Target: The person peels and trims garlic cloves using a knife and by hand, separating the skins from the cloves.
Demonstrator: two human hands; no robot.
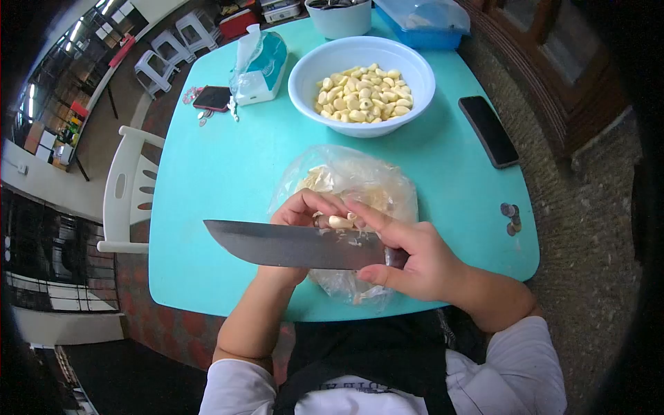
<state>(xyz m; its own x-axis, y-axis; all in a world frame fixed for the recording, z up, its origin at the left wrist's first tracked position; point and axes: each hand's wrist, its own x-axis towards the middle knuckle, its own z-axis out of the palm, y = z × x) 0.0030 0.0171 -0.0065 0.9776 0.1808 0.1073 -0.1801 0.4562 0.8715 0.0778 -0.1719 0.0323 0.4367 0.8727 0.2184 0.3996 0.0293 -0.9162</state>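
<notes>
My right hand (418,252) grips a large knife (287,245) by its handle, its broad blade pointing left across the front of my left hand. Bits of pale skin stick to the blade near the handle. Fingers of my left hand (304,207) are curled around a garlic clove (339,221), just above the blade's upper edge; part of this hand is hidden behind the knife. My right index finger reaches toward the clove. Under both hands lies a clear plastic bag (394,187) with papery garlic peelings (316,180) inside.
Beyond the bag, a white bowl (299,86) holds many peeled garlic cloves (363,97). Around the turquoise table (200,277) are a tissue pack (259,72), a phone (211,99), another phone (487,131), coins (512,218) and a blue container (429,31). A white chair (128,190) stands at left.
</notes>
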